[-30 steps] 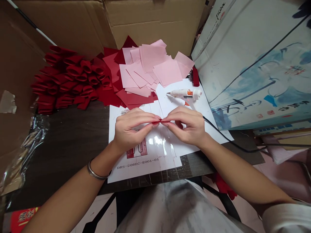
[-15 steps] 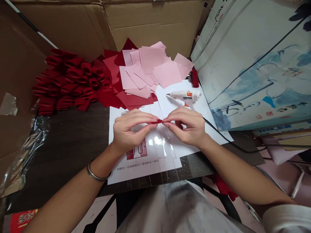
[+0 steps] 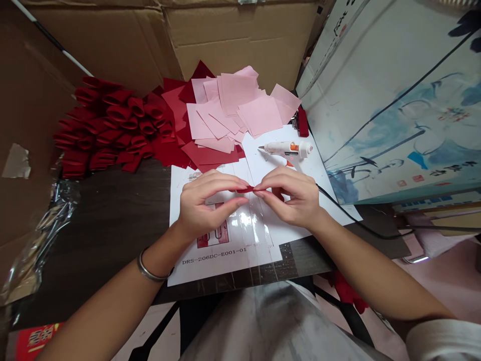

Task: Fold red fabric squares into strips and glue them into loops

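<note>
Between my hands, a small folded red piece of felt-like sheet [image 3: 245, 189] is held edge-on above the white papers. My right hand [image 3: 291, 198] pinches its right end between thumb and fingers. At the other end, the fingertips of my left hand [image 3: 208, 200] lie along the piece, while the left thumb sits slightly lower, with a narrow gap showing. Just beyond my right hand, a white and orange glue gun [image 3: 287, 148] lies on the paper. Below the hands is a printed sheet [image 3: 225, 268] with a red picture.
Several rolled red pieces [image 3: 108, 125] are heaped at the back left, beside red squares [image 3: 210, 155] and pink squares [image 3: 259, 115]. Cardboard [image 3: 240, 42] stands behind. A painted white panel [image 3: 398, 100] borders the right, and a black cable [image 3: 345, 215] crosses the dark table [image 3: 124, 210].
My left thumb has dropped a little away from the red piece, showing more of it. My right hand keeps its pinch. The view has shifted slightly.
</note>
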Motion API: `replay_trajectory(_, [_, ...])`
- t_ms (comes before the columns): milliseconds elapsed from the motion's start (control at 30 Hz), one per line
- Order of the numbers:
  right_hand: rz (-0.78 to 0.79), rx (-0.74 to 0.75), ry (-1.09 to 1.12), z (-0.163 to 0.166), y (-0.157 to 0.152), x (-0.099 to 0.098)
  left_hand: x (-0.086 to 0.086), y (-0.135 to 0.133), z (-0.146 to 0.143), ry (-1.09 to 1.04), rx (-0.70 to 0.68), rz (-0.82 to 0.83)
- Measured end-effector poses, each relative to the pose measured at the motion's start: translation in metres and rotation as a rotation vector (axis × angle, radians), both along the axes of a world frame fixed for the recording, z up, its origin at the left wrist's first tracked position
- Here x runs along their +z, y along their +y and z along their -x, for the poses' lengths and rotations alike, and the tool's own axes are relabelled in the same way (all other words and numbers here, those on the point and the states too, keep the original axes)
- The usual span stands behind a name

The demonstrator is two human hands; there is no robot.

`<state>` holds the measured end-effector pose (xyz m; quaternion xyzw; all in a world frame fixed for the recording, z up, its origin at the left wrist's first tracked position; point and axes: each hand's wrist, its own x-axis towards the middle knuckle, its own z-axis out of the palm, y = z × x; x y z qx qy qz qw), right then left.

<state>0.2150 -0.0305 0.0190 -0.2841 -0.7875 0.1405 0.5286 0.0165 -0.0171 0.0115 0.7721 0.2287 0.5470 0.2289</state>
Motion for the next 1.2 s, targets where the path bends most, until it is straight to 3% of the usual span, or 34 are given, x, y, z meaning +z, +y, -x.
replay_trajectory(300, [-0.011, 0.059, -0.013, 0.0016, 0.0006, -0.0038, -0.0019, 0.0006, -0.001, 0.023, -0.01, -0.055])
replay_trajectory(1200, [-0.02, 0.028, -0.031, 0.0003, 0.0011, -0.0043, -0.002, -0.0004, -0.0031, 0.014, 0.027, -0.049])
